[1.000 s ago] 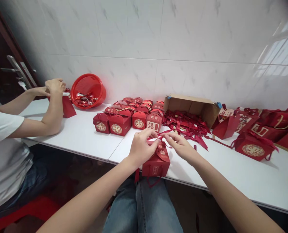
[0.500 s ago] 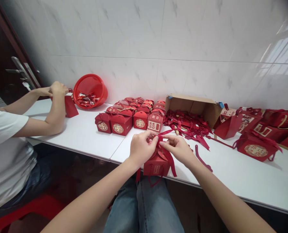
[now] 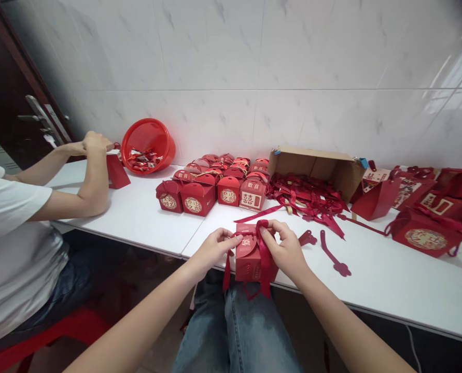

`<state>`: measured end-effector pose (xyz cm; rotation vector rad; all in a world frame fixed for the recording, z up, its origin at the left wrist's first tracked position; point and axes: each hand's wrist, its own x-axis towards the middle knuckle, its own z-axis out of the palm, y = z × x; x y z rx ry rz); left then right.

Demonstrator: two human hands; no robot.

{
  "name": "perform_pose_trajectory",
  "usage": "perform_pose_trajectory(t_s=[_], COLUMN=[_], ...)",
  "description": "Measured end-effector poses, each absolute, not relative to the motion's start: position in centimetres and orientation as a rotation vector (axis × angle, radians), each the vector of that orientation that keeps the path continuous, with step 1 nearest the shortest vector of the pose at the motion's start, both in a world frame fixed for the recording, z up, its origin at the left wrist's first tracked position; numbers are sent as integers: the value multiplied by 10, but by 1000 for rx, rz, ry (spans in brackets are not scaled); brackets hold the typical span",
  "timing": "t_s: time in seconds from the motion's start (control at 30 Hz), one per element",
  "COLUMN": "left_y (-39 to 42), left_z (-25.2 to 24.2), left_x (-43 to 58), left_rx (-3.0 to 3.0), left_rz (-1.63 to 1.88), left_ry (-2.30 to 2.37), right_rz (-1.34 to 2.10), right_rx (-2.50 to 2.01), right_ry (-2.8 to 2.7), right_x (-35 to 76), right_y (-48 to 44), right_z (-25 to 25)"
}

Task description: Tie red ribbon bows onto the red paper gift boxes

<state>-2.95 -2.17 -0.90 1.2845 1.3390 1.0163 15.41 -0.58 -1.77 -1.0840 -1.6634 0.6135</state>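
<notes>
A small red gift box with a rounded top flap sits at the front edge of the white table, right before me. Dark red ribbon runs over its top and hangs down the front. My left hand is at the box's upper left, thumb and index finger pinched on the ribbon there. On the other side, my right hand grips a ribbon loop between thumb and fingers above the flap. The ribbon's other end stretches out behind the box toward the ribbon pile.
Several finished red boxes stand behind to the left, near a tipped red basket of wrapped sweets. An open cardboard box lies by the wall. Red bags and boxes fill the right. At left, a person's arm rests on the table.
My hands have moved apart, the left one leftward off the ribbon's centre, and the box's flap now shows between them. The view has shifted slightly.
</notes>
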Motion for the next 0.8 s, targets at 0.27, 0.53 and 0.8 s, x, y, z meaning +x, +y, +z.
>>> perform_pose_trajectory(t_s=[0.27, 0.53, 0.8], left_y=[-20, -14, -11], left_z=[3, 43, 79], left_x=[-33, -39, -15], left_rx=[1086, 1855, 1633], left_rz=[937, 973, 785], left_ry=[1106, 1448, 1106], right_rz=[955, 881, 598], right_rx=[-984, -1168, -1078], right_ry=[-1547, -1469, -1708], right_x=[156, 146, 141], right_y=[-3, -2, -3], right_z=[-12, -6, -3])
